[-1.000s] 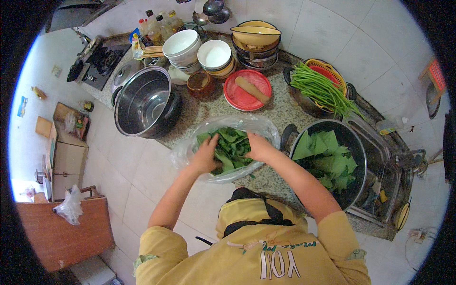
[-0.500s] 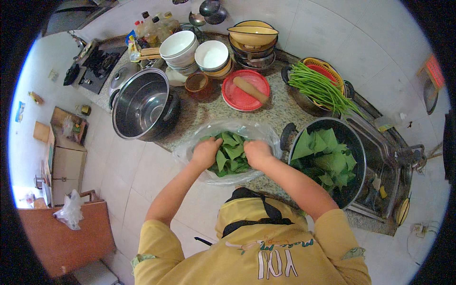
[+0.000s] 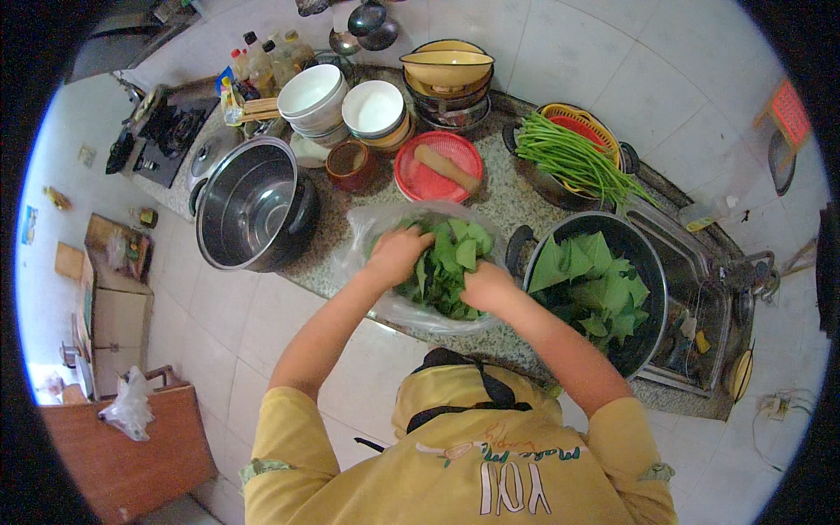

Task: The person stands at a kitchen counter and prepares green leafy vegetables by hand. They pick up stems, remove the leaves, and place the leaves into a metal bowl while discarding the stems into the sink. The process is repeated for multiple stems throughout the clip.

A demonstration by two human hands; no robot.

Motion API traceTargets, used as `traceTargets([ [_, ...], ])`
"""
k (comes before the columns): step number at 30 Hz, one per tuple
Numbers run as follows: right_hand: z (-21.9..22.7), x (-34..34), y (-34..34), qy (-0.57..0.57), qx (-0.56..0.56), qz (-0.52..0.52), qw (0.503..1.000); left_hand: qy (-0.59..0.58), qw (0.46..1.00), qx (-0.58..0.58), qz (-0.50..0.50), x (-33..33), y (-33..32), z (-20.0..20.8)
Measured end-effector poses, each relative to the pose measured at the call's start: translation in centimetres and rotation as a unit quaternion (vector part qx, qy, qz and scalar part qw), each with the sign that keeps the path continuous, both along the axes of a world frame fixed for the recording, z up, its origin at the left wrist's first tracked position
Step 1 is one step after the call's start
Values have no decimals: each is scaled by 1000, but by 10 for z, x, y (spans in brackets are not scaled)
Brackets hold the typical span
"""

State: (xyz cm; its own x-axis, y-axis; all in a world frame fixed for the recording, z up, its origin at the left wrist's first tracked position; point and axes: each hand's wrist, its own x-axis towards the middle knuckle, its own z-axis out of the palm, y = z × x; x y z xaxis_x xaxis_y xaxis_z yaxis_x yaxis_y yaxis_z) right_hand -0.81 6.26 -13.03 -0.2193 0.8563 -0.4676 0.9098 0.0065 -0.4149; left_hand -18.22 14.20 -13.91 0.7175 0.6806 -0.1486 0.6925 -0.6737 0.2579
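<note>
A clear plastic bag (image 3: 354, 229) lies spread on the counter in front of me, full of loose green leaves (image 3: 444, 267). My left hand (image 3: 400, 254) is in the leaves on the left side of the bag, its fingers curled over a bunch of them. On the right side, my right hand (image 3: 488, 288) is closed on leaves too, its fingertips hidden among them. Just right of the bag stands a dark pot (image 3: 661, 319) heaped with larger green leaves (image 3: 588, 284), under my right forearm.
An open steel pot (image 3: 249, 206) stands left of the bag. Behind are a red basket (image 3: 420, 182) with a wooden stick (image 3: 444, 166), a brown jar (image 3: 349, 164), white bowls (image 3: 374, 108) and long green stalks (image 3: 573, 156). The sink (image 3: 691, 337) lies at the right.
The whole view has shifted slightly. My hands have moved within the bag, and the leaves between them are loosened and lifted, with more of them showing above the bag's rim.
</note>
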Motion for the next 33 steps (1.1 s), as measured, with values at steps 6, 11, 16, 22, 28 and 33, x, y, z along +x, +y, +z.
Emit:
traceTargets([
  [6,-12,-19,-20,73,153,-46,984,-41,987,-114,105,-25,0,6],
  [11,13,-5,-29,109,-22,95,989,-209,968,-128,41,-28,-8,18],
  [16,-4,-7,-40,-79,48,-1,996,-64,992,42,-98,-13,-42,-1],
  [22,-19,1,-26,-146,33,-17,989,110,987,-43,112,-26,-31,-16],
  [28,-8,5,-23,100,211,-91,968,-136,983,-5,124,-27,-36,0],
  [33,7,18,-24,271,189,-168,929,-336,936,-72,80,-4,-50,32],
])
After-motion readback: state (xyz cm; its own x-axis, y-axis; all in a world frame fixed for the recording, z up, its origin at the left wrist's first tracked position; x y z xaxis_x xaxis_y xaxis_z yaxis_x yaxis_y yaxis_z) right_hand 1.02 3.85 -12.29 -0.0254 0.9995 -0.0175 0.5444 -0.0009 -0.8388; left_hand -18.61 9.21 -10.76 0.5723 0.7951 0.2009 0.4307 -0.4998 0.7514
